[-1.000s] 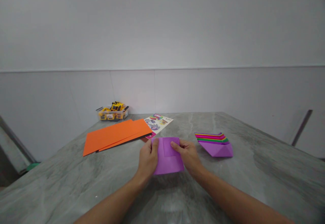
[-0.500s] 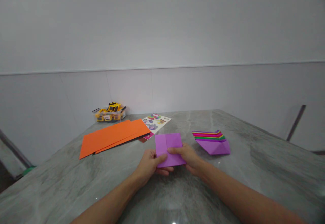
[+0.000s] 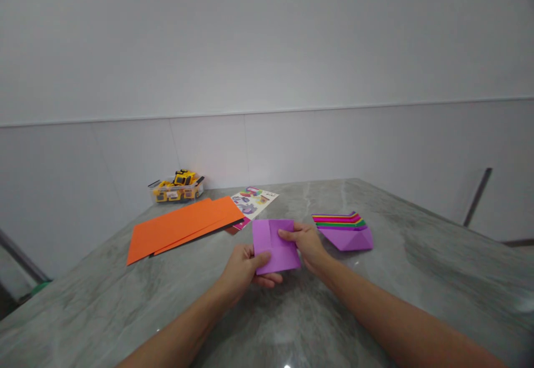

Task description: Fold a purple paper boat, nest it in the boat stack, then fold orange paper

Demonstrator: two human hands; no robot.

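Note:
A folded purple paper [image 3: 273, 248] is held a little above the grey table [image 3: 167, 301] between both my hands. My left hand [image 3: 242, 270] pinches its lower left corner, thumb on top and fingers curled beneath. My right hand [image 3: 306, 245] grips its right edge, with the thumb laid across the upper right part. A vertical fold edge runs down the paper's middle.
A stack of folded coloured papers [image 3: 344, 229], purple on the near side, lies just right of my right hand. Orange sheets [image 3: 183, 226] lie at the left, a printed sheet [image 3: 253, 201] behind them, and a clear box with a yellow toy vehicle [image 3: 177, 186] by the wall.
My left hand slid from the paper's left edge down to its lower left corner. My right hand shifted up along the right edge. The paper now sits slightly higher in view.

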